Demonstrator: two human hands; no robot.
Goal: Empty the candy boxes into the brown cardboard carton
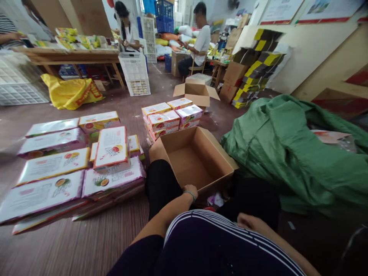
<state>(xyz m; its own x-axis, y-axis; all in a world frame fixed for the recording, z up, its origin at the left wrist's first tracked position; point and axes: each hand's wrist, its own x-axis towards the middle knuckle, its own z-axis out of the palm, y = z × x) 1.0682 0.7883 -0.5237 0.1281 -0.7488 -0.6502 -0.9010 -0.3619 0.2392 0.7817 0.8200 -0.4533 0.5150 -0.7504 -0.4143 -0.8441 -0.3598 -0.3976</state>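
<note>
An open cardboard box [189,163] stands on the floor between my knees, its flaps folded outward and its bottom bare. My left hand [190,189], with a thin bracelet at the wrist, is closed on the box's near rim by the left corner. Close against my shirt, above my right thigh, my right hand [245,221] is curled; part of its fingers is hidden, so what it may hold does not show. Printed fruit cartons [162,120] are stacked just beyond the box. More cartons lie to the left, one white and orange carton [111,148] on top.
A green sheet [287,142] lies heaped at the right. Behind the stacked cartons is another open cardboard box [197,92]. A yellow bag [71,92] and a white crate [134,73] stand near a wooden table [71,57]. Other people are further back.
</note>
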